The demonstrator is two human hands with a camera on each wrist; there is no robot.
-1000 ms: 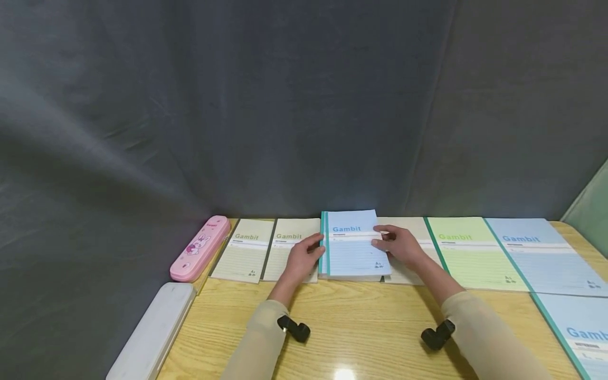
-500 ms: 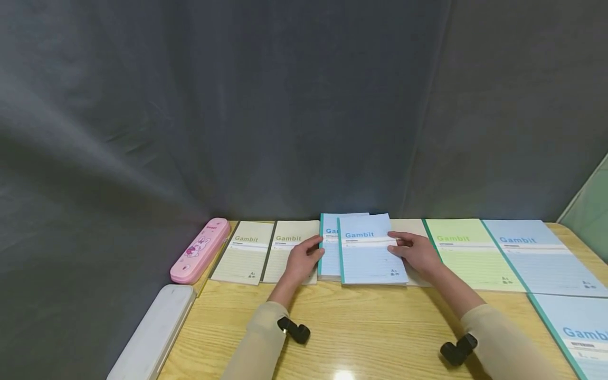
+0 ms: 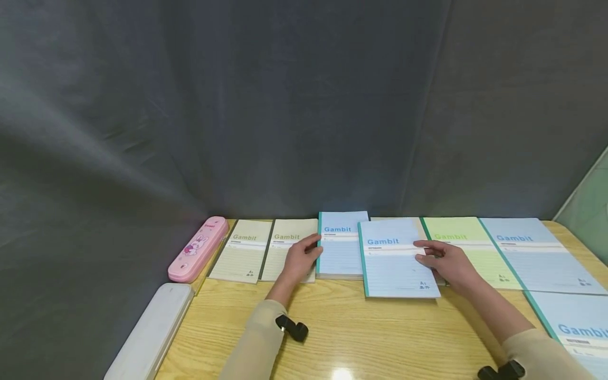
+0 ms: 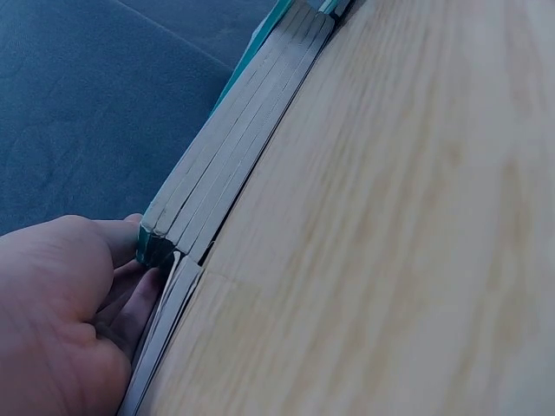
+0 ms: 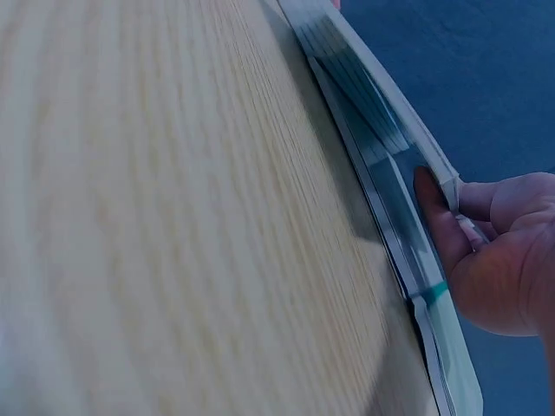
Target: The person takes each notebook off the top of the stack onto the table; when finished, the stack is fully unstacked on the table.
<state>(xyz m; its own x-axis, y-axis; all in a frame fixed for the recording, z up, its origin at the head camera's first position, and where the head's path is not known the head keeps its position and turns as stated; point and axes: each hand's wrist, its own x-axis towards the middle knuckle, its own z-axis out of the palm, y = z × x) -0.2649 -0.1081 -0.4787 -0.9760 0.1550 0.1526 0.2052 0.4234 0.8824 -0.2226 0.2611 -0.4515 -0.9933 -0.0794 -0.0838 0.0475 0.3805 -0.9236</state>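
Note:
A blue notebook [image 3: 394, 264] with a teal spine is pinched at its right edge by my right hand [image 3: 448, 264]. In the right wrist view its free edge is raised, with a fingertip under it, above the notebooks beneath. To its left lies a stack of blue notebooks [image 3: 342, 253], its several layers of pages [image 4: 234, 130] showing in the left wrist view. My left hand [image 3: 300, 258] touches the stack's teal spine with thumb and fingertips, over a cream notebook [image 3: 285, 243]. The held notebook mostly hides another cream notebook behind it.
Along the back lie another cream notebook [image 3: 239, 253], a green notebook [image 3: 463, 253] and a larger blue notebook [image 3: 537, 253]. One more blue notebook [image 3: 575, 316] lies nearer at the right. A pink pencil case [image 3: 199, 248] and a white case [image 3: 152, 327] line the left side. A grey curtain [image 3: 309, 105] hangs behind.
My right hand has drawn the top blue notebook rightward and nearer, off the stack, baring the blue notebook below. My left hand has stayed at the stack's spine.

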